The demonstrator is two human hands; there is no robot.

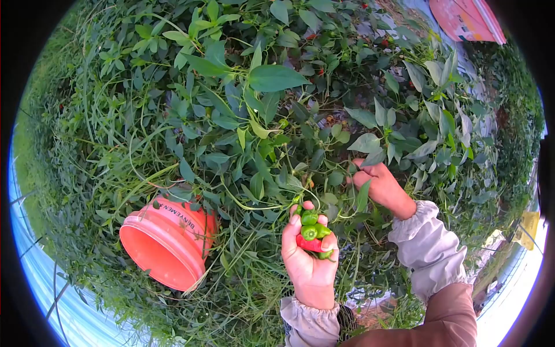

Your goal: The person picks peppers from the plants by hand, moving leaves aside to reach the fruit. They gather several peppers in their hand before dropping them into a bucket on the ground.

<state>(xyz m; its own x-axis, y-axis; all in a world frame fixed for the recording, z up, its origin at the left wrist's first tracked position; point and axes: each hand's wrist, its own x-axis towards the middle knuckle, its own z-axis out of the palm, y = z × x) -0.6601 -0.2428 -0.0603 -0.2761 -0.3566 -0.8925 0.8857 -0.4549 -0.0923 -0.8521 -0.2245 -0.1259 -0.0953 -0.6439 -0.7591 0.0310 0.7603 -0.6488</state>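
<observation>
My left hand [306, 263] is turned palm up, its fingers curled around a small bunch of peppers. Several of these peppers [310, 232] are glossy green, and a red pepper [311, 243] lies across the palm below them. My right hand [378, 185] reaches in from the right among the stems of a pepper plant [277, 81]. Its fingers are bent together beside the leaves. Foliage partly covers the fingertips, so whatever they hold is hidden.
A pinkish-red bucket [193, 222] lies tipped on its side in the grass at lower left, mouth facing down-left. Another pinkish-red bucket [465, 20] shows at the top right. Dense leaves and long grass [248, 295] surround both hands. A yellow object [527, 230] stands at far right.
</observation>
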